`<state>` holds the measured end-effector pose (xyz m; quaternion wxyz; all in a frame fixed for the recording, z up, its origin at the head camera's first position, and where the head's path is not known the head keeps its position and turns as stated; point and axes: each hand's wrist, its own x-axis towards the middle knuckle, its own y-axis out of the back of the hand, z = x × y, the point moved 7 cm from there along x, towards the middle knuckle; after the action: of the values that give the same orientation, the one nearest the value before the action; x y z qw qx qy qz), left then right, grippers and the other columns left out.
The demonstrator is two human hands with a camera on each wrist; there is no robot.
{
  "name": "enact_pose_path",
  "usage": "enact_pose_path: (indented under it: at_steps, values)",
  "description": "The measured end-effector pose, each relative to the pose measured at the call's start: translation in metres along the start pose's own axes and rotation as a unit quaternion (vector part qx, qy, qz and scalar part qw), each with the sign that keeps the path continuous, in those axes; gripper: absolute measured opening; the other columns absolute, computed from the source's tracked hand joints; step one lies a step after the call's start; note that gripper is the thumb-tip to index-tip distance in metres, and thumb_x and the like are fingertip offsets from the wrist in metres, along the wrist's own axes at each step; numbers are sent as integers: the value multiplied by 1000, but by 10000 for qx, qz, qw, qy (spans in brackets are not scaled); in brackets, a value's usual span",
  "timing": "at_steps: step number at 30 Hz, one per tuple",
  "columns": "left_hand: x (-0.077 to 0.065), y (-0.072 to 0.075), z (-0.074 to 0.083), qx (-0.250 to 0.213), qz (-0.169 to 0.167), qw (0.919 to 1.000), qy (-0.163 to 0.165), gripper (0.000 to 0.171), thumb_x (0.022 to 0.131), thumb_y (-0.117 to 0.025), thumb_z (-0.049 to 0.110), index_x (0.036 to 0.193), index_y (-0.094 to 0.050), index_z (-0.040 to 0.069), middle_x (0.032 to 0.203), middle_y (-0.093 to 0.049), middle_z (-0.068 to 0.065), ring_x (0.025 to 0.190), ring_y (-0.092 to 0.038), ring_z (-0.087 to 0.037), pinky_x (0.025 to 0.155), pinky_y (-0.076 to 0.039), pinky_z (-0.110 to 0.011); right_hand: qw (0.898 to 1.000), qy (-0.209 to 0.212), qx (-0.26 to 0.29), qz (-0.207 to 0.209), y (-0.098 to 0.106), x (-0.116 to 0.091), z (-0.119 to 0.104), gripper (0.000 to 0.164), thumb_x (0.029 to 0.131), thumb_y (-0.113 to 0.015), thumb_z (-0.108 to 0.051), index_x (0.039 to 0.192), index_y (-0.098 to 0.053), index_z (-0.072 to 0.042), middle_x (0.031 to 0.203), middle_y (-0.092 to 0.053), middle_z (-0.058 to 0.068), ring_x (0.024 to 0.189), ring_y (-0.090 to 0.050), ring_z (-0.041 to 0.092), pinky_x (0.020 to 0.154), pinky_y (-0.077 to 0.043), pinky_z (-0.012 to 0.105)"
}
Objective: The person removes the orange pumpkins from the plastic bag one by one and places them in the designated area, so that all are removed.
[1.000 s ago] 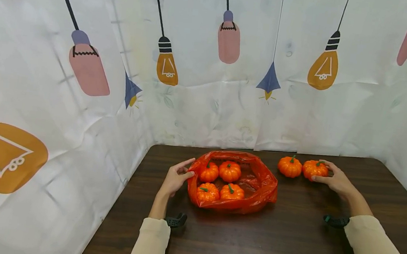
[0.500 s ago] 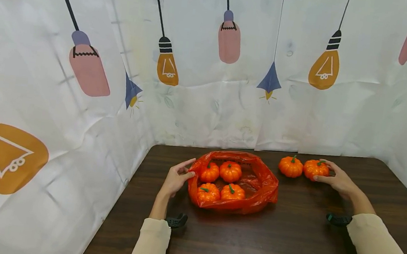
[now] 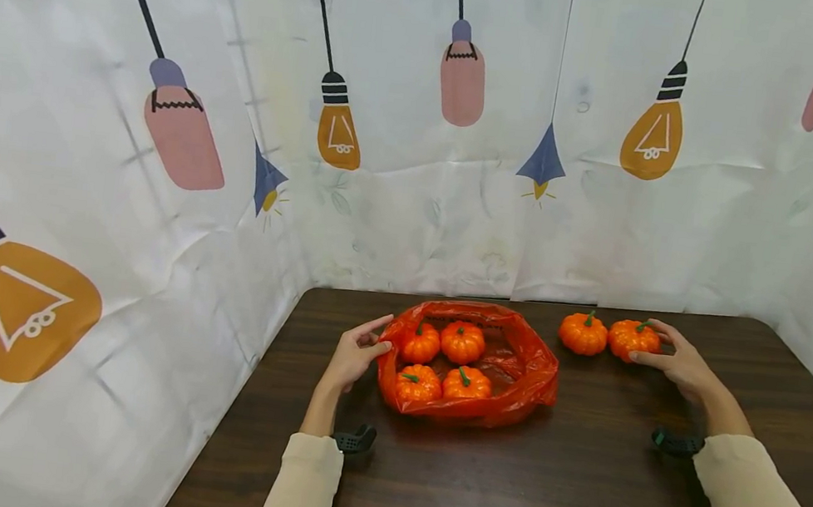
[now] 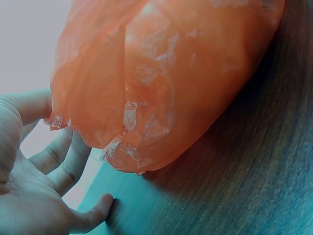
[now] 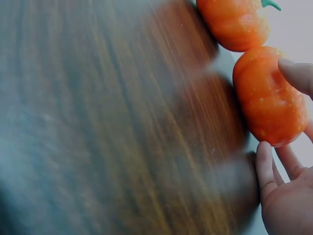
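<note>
A thin red plastic bag (image 3: 538,381) lies on the table with its mouth spread wide; several small orange toy pumpkins (image 3: 462,343) with green stems sit inside. At its left edge, my left hand (image 3: 349,357) pinches the rim between thumb and fingers. The left wrist view shows the bag (image 4: 161,88) bulging, some fingertips behind it. Over on the far right, my right hand (image 3: 683,364) grips a pumpkin (image 3: 627,339), thumb on the near side. From the right wrist, that pumpkin (image 5: 269,100) lies between the thumb and the other fingers. Another pumpkin (image 3: 582,335) stands right beside it, to the left.
The dark wooden table (image 3: 500,490) ends at the back against a white curtain (image 3: 417,230) printed with lamps and bulbs. More curtain hangs along the left side. Both wrists wear dark camera straps (image 3: 355,440).
The whole head view has shifted very slightly. Both hands keep their places at the bag's rim and at the right-hand pumpkin.
</note>
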<state>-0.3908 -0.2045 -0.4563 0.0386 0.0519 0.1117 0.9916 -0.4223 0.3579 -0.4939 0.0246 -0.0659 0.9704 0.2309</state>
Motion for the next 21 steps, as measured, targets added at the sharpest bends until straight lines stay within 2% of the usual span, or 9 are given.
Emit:
enact_pose_path:
  at_steps: [2, 4, 6, 8, 9, 13, 15, 18, 21]
  values:
    - [-5, -2, 9, 7, -41, 10000, -11, 50, 94, -70, 2, 143, -61, 10, 93, -67, -15, 86, -61, -18, 79, -54, -29, 9998, -39, 152, 87, 1, -3, 2, 99, 99, -68, -34, 164, 2, -5, 162, 3, 41, 145, -10, 63, 111, -22, 75]
    - [-9, -3, 16, -10, -64, 10000, -51, 50, 94, -69, 2, 143, -60, 7, 94, -67, -17, 87, -61, -19, 79, -53, -29, 9993, -87, 307, 170, 1, -7, 3, 98, 101, -65, -36, 164, 3, -3, 162, 3, 41, 145, -13, 60, 113, -37, 57]
    - [-9, -4, 17, -31, -69, 9999, -81, 51, 94, -69, 1, 144, -59, 5, 94, -67, -18, 87, -61, -19, 79, -53, -29, 9985, -124, 411, 330, 1, -12, 1, 97, 102, -62, -38, 163, 3, 0, 162, 1, 42, 143, -18, 57, 103, -49, 35]
    - [-9, -4, 16, -46, -77, 9999, -55, 51, 94, -69, 1, 144, -59, 6, 94, -67, -18, 87, -61, -19, 80, -53, -30, 9971, -152, 388, 634, 2, -18, -5, 96, 102, -60, -41, 162, 1, 4, 161, -5, 42, 140, -24, 55, 86, -48, 19]
    - [-9, -4, 16, -45, -73, 9999, -57, 51, 94, -69, 1, 144, -60, 6, 94, -66, -19, 87, -61, -19, 80, -53, -29, 9957, -154, 363, 842, 2, -21, -9, 96, 102, -60, -42, 161, -2, 6, 160, -9, 41, 137, -28, 52, 79, -44, 15]
    - [-9, -4, 15, -3, -76, 10000, -56, 50, 95, -69, 1, 144, -60, 8, 97, -66, -21, 86, -60, -18, 81, -53, -29, 9830, -9, 7, 1834, 0, -36, -38, 88, 100, -62, -45, 157, -18, 6, 152, -25, 35, 122, -35, 44, 81, -37, 29]
    - [-8, -4, 15, 9, -70, 10000, -63, 51, 95, -69, 2, 144, -60, 8, 98, -66, -22, 86, -60, -18, 81, -53, -29, 9770, 170, -118, 2123, -4, -43, -59, 83, 99, -63, -43, 155, -25, 5, 149, -28, 32, 119, -36, 43, 81, -37, 35]
    - [-8, -3, 15, 1, -44, 10000, -69, 51, 94, -70, 2, 144, -60, 8, 98, -66, -23, 85, -60, -17, 81, -53, -32, 9747, 557, -198, 2154, -18, -49, -94, 77, 100, -62, -42, 153, -31, 4, 148, -31, 31, 125, -35, 46, 86, -38, 42]
    - [-9, -2, 16, -24, -16, 10000, -65, 50, 94, -70, 2, 143, -61, 9, 97, -67, -22, 85, -60, -18, 81, -53, -34, 9782, 1008, -216, 1801, -40, -53, -126, 70, 101, -62, -39, 152, -36, 3, 147, -36, 29, 129, -38, 46, 90, -40, 39]
